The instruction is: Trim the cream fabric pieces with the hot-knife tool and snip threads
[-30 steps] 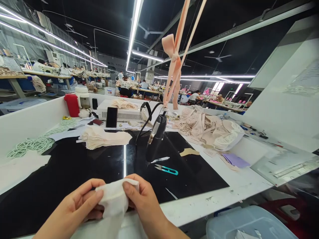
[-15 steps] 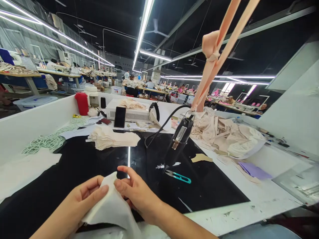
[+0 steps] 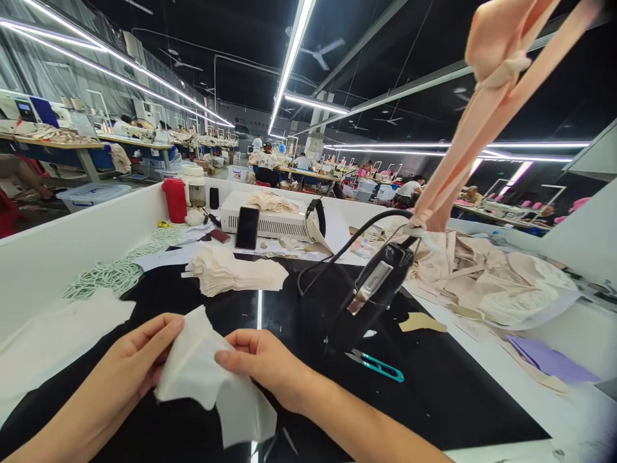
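Note:
A cream fabric piece point(image 3: 193, 363) hangs between my two hands above the black table top. My left hand point(image 3: 144, 350) pinches its left edge, thumb on top. At the right side, my right hand point(image 3: 265, 363) grips the fabric between thumb and curled fingers. The cloth's lower part drapes down, and a second flap shows beneath my right hand. Beyond my hands lies a stack of cream fabric pieces point(image 3: 236, 273). To the right, turquoise thread snips point(image 3: 378, 366) rest near a black handheld tool point(image 3: 383, 283), which hangs from peach elastic straps point(image 3: 465, 148).
Green cord point(image 3: 108, 276) and white fabric point(image 3: 58, 334) lie at left. A phone point(image 3: 247, 227) leans on a white box point(image 3: 231, 215) at the back, near a red container point(image 3: 174, 200). Beige garments point(image 3: 501, 276) and purple cloth point(image 3: 554, 360) lie at right. People work at distant tables.
My hands have moved apart along the fabric, which is now spread out more. My right index finger has curled in. The view has shifted, and the hanging tool appears closer.

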Available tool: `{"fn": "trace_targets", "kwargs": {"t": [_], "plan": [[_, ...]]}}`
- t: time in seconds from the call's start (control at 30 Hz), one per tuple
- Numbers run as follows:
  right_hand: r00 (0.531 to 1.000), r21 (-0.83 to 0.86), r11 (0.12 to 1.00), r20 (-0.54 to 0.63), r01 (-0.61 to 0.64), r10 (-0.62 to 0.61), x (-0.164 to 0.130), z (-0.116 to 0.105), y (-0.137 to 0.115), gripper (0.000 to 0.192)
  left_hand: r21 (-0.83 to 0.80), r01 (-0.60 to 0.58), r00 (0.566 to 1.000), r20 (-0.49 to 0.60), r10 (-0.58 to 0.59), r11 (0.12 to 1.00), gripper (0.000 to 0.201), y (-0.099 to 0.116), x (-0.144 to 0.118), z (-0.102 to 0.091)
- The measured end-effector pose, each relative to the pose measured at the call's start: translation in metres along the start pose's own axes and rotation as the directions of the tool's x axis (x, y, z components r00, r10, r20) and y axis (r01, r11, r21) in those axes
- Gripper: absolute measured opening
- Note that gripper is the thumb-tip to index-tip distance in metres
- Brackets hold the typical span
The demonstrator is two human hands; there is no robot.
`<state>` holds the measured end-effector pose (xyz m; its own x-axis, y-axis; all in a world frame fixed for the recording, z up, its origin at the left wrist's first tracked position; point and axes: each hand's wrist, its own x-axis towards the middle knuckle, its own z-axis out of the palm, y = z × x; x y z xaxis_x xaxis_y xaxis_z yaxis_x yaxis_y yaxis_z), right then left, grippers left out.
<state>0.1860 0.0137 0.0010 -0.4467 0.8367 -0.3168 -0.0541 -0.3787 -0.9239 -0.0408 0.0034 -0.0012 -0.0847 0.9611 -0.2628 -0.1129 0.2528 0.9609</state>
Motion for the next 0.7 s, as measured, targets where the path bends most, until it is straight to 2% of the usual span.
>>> {"fn": "trace_targets", "kwargs": {"t": [0.13,0.2,0.37,0.53,0.7], "plan": [[0.997,-0.103,0.992,-0.026,0.069,-0.072,0.015,-0.016,-0.006,0.078,-0.03,-0.03,0.999,-0.019,0.029,0.999,0.057,0.003,0.016,-0.005],[0.992,-0.167,0.98,-0.047,0.11,-0.119,0.023,-0.028,-0.004,0.075,-0.005,-0.01,0.999,0.031,0.01,1.0,0.058,0.006,0.023,-0.003],[0.966,-0.337,0.922,-0.102,0.192,-0.238,0.053,-0.062,0.001,0.061,-0.013,-0.092,0.996,0.011,0.093,0.996,0.067,0.017,0.043,0.009],[0.887,-0.455,0.845,-0.212,0.281,-0.41,0.075,-0.102,-0.02,0.049,0.028,-0.233,0.972,-0.012,0.233,0.972,0.058,0.041,0.073,0.021],[0.799,-0.499,0.818,-0.348,0.286,-0.491,0.104,-0.142,-0.046,0.043,0.06,-0.339,0.94,-0.006,0.34,0.939,0.042,0.074,0.124,0.037]]}}
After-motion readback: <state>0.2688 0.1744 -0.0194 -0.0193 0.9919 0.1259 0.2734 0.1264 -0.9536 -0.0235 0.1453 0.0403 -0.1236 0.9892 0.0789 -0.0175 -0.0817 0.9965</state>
